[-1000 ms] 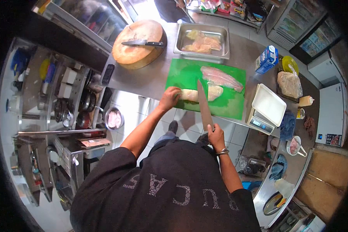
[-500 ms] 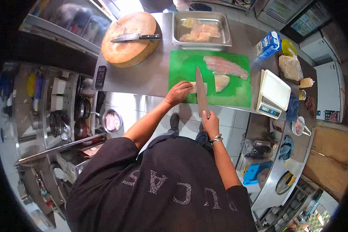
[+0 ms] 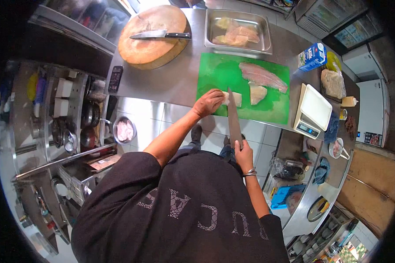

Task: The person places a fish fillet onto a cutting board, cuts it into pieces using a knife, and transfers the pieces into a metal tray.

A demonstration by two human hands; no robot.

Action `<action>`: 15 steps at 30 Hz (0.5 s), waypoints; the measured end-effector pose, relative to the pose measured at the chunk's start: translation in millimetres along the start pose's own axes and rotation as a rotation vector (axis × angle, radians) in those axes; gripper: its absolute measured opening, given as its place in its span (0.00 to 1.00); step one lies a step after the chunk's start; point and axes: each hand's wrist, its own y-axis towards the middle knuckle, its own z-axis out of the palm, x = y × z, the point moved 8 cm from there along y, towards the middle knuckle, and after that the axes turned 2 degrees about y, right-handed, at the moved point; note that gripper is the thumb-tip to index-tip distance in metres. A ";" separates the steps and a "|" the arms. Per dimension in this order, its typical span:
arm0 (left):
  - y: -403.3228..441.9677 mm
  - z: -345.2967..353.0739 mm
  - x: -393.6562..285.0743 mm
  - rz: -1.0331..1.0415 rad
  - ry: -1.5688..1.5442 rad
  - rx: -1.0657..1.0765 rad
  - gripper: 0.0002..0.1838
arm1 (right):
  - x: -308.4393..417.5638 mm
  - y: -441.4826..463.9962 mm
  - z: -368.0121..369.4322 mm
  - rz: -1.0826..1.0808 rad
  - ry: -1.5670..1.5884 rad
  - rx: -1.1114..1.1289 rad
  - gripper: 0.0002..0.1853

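Observation:
My right hand point(image 3: 243, 153) is closed round the handle of a long kitchen knife point(image 3: 234, 120). Its blade points away from me and lies across a pale piece of fish point(image 3: 235, 100) near the front edge of the green cutting board point(image 3: 215, 70). On the left of the blade, the curled fingers of my left hand point(image 3: 210, 103) press on the same piece and partly hide it. Farther back on the board lie a long pinkish fish fillet point(image 3: 263, 76) and a smaller whitish piece of fish point(image 3: 257, 93), both untouched by my hands.
A round wooden block point(image 3: 149, 22) with a second knife point(image 3: 158, 35) stands at the back left, beside a metal pan point(image 3: 210, 37) of fish pieces. A scale point(image 3: 314, 109) and a milk carton point(image 3: 312, 57) stand right. A dark phone-like device point(image 3: 115, 79) lies left.
The knife and my right hand have drawn back toward my body, so the blade tip sits lower over the board. My left hand still presses the fish piece. The view has shifted slightly.

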 end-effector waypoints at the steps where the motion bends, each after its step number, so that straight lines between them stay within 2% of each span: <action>1: -0.3 0.4 0.4 -0.003 -0.001 -0.002 0.09 | -0.9 -1.2 -0.4 -0.005 -0.013 0.014 0.21; 13: -6.2 -2.0 -0.1 0.030 0.018 0.000 0.10 | 7.3 74.3 25.6 -0.005 0.059 0.036 0.22; 15: -12.5 3.7 -9.1 0.142 0.265 0.076 0.11 | 6.7 75.1 26.1 -0.010 0.077 0.038 0.22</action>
